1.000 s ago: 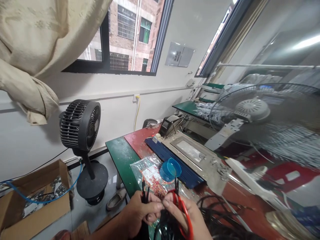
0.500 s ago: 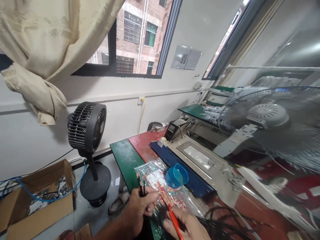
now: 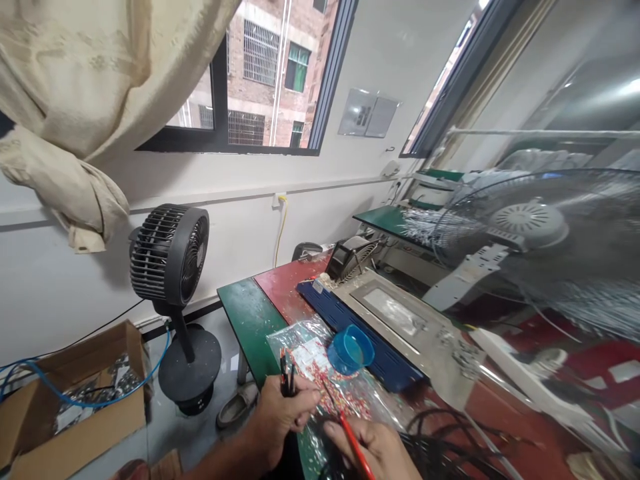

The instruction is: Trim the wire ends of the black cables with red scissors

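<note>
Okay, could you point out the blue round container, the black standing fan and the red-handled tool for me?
Blue container (image 3: 351,350): head view, its side wall.
Black fan (image 3: 174,257): head view, its round housing.
Red-handled tool (image 3: 355,443): head view, its handle.

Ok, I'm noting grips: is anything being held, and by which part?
The right hand holds a red-handled tool by its handle; the left hand holds black wires just below their ends.

on my feed, my right hand (image 3: 377,447) has drawn back from my left hand (image 3: 285,413), which its fingertips met a second ago. the red-handled scissors (image 3: 356,445) have turned from showing their loops to nearly edge-on, blade slanting up-left, and more coloured bits (image 3: 353,402) now show.
</note>
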### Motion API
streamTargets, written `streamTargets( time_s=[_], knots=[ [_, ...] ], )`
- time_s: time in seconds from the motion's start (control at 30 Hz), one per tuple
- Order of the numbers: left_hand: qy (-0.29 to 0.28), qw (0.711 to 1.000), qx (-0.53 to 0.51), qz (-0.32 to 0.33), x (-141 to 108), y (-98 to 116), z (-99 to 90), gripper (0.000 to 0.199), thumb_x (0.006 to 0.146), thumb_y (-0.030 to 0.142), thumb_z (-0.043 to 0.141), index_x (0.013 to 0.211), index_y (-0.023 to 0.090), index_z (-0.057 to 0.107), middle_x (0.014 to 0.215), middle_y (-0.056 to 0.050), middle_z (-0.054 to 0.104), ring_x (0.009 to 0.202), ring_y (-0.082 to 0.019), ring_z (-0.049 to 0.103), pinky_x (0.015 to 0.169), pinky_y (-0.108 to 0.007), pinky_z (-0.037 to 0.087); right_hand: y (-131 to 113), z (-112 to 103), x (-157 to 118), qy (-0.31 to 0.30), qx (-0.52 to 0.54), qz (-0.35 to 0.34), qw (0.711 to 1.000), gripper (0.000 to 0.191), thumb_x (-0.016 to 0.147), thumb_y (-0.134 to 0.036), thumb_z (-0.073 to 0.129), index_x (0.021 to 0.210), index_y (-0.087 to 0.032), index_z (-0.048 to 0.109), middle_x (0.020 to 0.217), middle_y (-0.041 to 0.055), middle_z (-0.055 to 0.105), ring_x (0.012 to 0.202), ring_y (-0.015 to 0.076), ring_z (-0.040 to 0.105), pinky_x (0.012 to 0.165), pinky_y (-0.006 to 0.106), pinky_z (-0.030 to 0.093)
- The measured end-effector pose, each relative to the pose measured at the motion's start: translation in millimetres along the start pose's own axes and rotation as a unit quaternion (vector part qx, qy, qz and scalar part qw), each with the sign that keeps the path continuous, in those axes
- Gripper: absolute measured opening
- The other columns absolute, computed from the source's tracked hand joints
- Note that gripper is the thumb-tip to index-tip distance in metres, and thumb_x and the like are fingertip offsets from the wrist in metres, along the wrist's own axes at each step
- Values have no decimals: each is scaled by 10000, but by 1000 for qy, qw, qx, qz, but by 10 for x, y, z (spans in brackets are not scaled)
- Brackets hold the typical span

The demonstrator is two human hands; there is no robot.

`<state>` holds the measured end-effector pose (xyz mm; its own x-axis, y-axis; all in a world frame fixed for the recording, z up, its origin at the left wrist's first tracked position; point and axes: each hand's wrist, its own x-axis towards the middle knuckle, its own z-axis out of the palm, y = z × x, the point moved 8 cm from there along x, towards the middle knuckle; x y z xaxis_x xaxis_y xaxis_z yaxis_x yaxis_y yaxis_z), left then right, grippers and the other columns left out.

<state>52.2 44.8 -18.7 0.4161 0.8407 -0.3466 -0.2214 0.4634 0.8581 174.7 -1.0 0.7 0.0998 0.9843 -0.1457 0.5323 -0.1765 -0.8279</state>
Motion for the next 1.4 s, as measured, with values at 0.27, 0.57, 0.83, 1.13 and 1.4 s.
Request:
streamTargets(
  time_s=[0.27,0.57,0.83,1.13,1.4],
  knots=[
    [-109,993,-51,-18,-89,-60,179,397,540,400,772,745,87,637,505,24,483,458,-55,367,461,-231,192,177,-8,9,34,273,105,956,526,616,-681,594,531,-164,546,331,-61,397,294,57,322,344,193,200],
    [-118,993,3,-9,-166,-46,281,337,591,429,713,587,106,617,445,13,500,397,-66,401,428,-221,238,79,74,-16,-11,294,98,951,509,629,-645,619,526,-152,550,361,-57,436,313,39,345,350,177,229],
    [-140,990,-11,5,-162,-86,301,338,641,442,669,564,120,601,418,14,486,386,-66,390,427,-222,224,-27,123,-70,-52,346,105,931,471,685,-573,620,497,-147,557,339,-53,438,301,40,341,342,185,204],
    [-197,980,-38,4,-185,-81,388,363,720,460,582,578,127,559,498,4,473,402,-57,368,420,-231,179,-105,128,-95,-63,375,93,920,492,746,-582,554,561,-128,593,377,-20,498,322,43,372,359,176,210],
    [-198,980,13,-19,-168,-84,360,393,705,499,581,554,139,537,367,57,361,339,-44,242,396,-244,113,8,159,-62,-72,348,114,928,526,709,-623,564,504,-139,566,348,-48,430,290,34,329,322,182,194]
  ],
)
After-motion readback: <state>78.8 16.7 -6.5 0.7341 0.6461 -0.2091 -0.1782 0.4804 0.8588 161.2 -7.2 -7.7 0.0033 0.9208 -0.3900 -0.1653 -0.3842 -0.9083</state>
